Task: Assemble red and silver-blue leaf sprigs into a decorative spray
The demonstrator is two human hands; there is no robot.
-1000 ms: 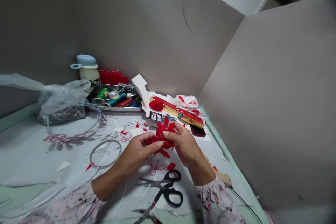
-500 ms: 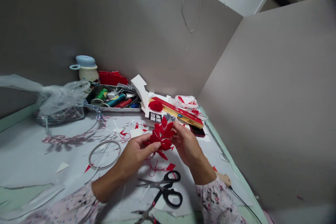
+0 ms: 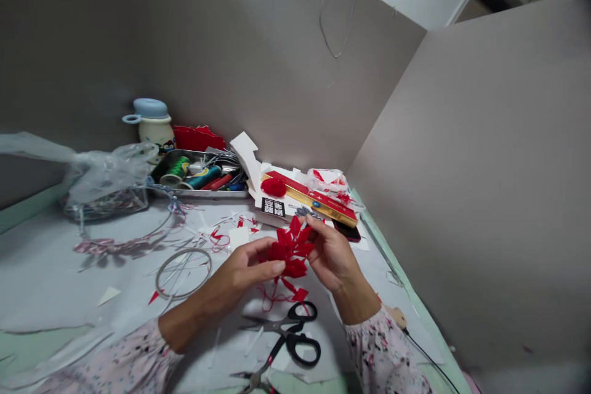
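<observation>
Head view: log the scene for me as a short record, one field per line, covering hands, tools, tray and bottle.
left hand: holds the red piece, thumb on top
right hand: fingertips at the piece's upper right edge; grip unclear
scissors: on the table, blades pointing left
pliers: below the scissors, cut off by the picture's edge
tray: holds a green spool and a teal spool, among other things
bottle: behind the tray, blue lid on
</observation>
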